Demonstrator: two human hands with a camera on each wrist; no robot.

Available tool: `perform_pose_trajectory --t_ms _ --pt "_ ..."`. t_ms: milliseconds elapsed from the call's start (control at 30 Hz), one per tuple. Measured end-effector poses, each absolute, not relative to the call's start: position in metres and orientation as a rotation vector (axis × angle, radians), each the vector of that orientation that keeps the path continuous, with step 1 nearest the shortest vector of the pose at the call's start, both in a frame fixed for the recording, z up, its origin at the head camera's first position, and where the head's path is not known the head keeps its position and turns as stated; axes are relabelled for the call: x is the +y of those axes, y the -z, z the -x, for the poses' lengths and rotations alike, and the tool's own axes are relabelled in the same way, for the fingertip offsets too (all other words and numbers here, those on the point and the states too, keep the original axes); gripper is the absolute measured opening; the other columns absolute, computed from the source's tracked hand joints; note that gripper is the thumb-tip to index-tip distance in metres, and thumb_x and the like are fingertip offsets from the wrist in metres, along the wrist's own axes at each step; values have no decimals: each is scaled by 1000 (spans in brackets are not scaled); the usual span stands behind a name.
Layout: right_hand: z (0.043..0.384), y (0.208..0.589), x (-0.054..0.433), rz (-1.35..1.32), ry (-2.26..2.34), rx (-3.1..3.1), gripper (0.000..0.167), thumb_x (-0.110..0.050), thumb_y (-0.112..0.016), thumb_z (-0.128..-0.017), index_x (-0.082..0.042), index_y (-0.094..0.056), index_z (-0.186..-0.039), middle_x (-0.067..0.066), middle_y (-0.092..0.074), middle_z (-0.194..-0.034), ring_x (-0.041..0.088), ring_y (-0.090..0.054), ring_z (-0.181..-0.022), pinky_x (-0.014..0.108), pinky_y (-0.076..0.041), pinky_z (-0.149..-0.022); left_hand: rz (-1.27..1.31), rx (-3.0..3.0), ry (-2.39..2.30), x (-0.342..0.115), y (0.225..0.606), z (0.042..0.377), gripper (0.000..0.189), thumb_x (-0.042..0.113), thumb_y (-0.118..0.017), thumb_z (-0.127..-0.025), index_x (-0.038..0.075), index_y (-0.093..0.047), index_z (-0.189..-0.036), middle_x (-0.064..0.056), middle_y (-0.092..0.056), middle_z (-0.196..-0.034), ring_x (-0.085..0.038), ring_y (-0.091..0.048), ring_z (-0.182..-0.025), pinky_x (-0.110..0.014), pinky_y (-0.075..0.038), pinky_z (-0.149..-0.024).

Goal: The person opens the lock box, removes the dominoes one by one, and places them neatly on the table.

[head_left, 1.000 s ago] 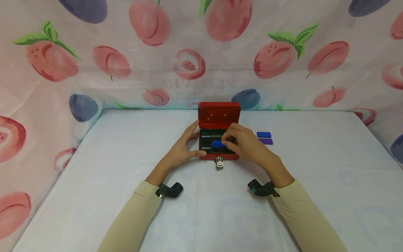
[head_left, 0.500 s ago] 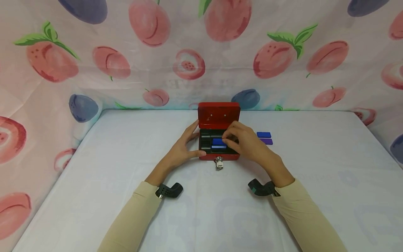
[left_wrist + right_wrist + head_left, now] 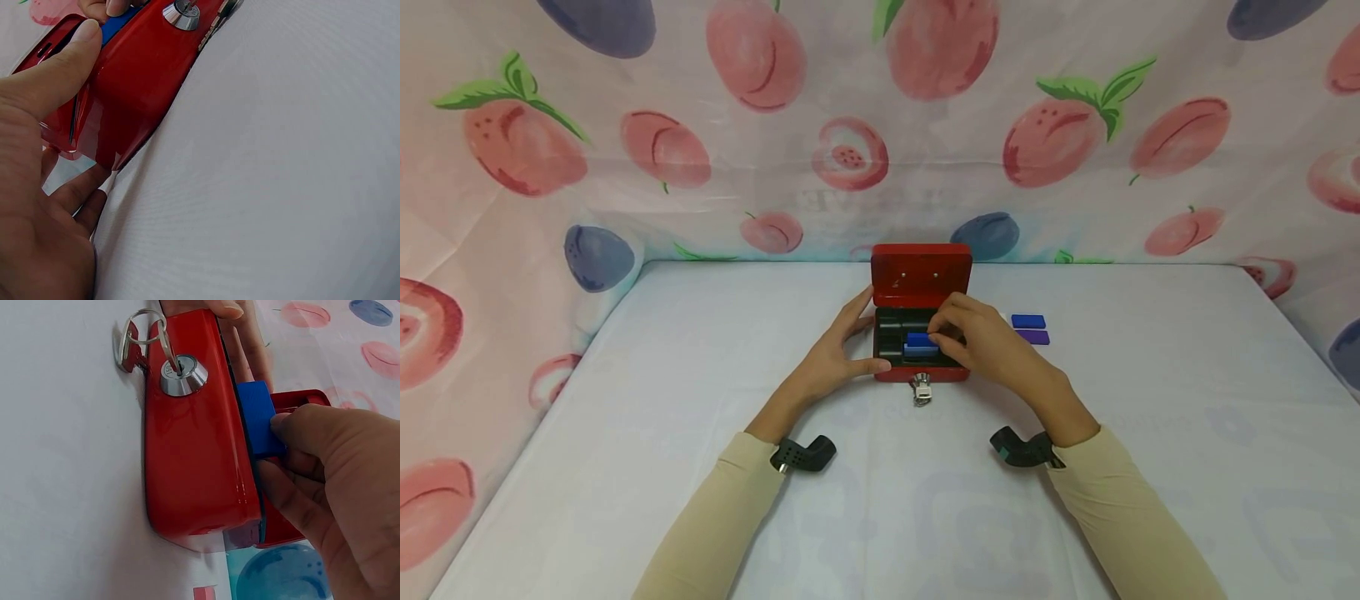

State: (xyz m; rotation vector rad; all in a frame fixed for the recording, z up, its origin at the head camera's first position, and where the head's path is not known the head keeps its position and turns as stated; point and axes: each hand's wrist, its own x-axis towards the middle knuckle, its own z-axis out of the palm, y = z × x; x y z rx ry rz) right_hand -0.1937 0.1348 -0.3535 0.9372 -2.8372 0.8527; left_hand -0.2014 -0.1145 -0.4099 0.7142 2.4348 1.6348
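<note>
A red cash box (image 3: 921,375) stands with its lid raised, showing a black inner tray (image 3: 890,346) with compartments. My left hand (image 3: 831,354) holds the box's left side, its thumb over the front left corner. In the right wrist view my right hand (image 3: 337,469) pinches a blue block (image 3: 256,412) with thumb and fingers, just above the box's front wall. From the head view that block sits tilted in the tray's front part, its right end covered by my right hand. A key (image 3: 169,353) is in the front lock, with a ring and a tag hanging from it.
To the right of the box lie another blue block (image 3: 1028,321) and a purple block (image 3: 1032,337). A sliver of something white (image 3: 1003,316) shows behind my right hand. The white tabletop (image 3: 880,517) meets a fruit-print cloth (image 3: 1075,217) at the back.
The blue block's tilt in the tray has shifted, with its top and front faces showing differently. My right hand rose slightly, then came back down. The left hand and box have stayed put.
</note>
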Motion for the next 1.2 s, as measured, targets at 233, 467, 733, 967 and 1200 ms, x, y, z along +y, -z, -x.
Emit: perform_pose_trajectory --t_ms 233,467,733,967,1200 --pt "194 353 135 -921 -848 -2886 16 -13 -70 -88 -8 -66 -103 3 -61 -95 18 -58 -84 33 -55 -77 -719 2428 -1647 -116 411 201 101 20 -80 -79 36 -13 -153 9 -15 -157 -24 -35 -135 -53 -22 -111" --pt "195 358 137 -985 -846 -2864 19 -10 -72 -86 -10 -69 -105 3 -64 -95 19 -58 -85 35 -54 -81 -730 2429 -1645 -117 411 201 101 20 -80 -79 35 -13 -154 11 -14 -157 -23 -36 -135 -51 -22 -111" --pt "196 358 139 -1034 -833 -2822 24 -9 -71 -87 -11 -71 -111 3 -62 -99 19 -58 -90 36 -53 -84 -733 2406 -1646 -115 410 202 101 13 -78 -81 30 -11 -154 5 -12 -158 -28 -33 -136 -52 -20 -112" --pt "197 357 141 -1057 -901 -2728 25 -4 -70 -86 -10 -72 -110 3 -60 -97 17 -57 -86 33 -55 -77 -725 2394 -1648 -115 408 201 101 10 -77 -81 22 -10 -155 -2 -10 -159 -33 -31 -137 -55 -17 -112" --pt "199 355 144 -1059 -895 -2650 23 -1 -69 -86 -7 -72 -108 5 -59 -96 16 -55 -79 32 -54 -66 -738 2410 -1640 -116 408 201 101 17 -79 -81 35 -11 -154 10 -12 -157 -23 -34 -136 -52 -20 -112"
